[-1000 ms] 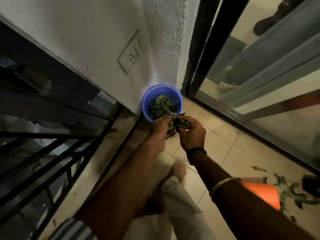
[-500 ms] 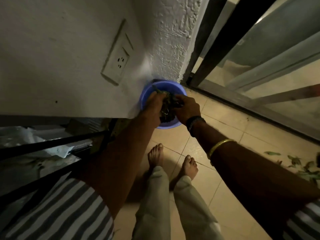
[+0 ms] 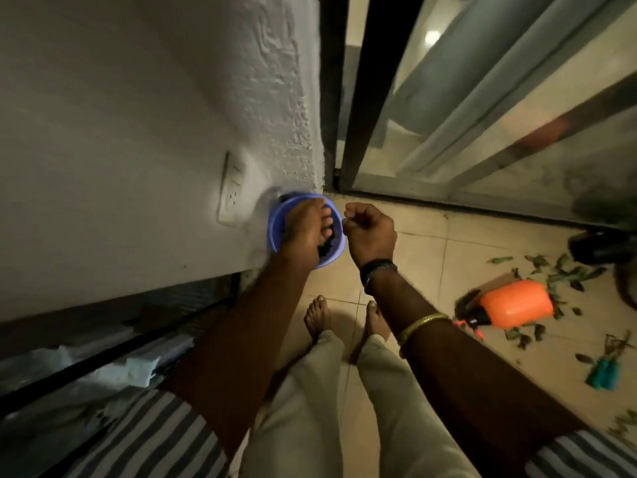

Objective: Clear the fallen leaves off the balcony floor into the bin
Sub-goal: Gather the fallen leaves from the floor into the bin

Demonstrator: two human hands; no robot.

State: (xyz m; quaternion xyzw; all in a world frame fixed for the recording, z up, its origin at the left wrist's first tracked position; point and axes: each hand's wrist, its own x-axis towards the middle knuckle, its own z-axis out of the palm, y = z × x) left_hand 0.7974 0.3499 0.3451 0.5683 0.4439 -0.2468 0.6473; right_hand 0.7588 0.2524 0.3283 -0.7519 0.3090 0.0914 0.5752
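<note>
A: Where's the bin [image 3: 275,232]?
B: Against the wall, mostly hidden under the left hand [image 3: 305,232], fingers straight, pressing inside.
A: The right hand [image 3: 370,231]?
B: Curled beside it; contents unclear. Leaves [image 3: 565,270] lie rightward.

Round blue bin [image 3: 331,257] against wall corner holding dark leaves, green leaves [image 3: 565,270] scattered on floor tiles

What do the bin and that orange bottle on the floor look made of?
The bin looks like smooth blue-violet plastic: thin even rim, uniform colour. The orange bottle, lying on its side among leaves, also looks like plastic: saturated colour, soft sheen, rounded moulded body. Neither is certain in this dim light.
</note>
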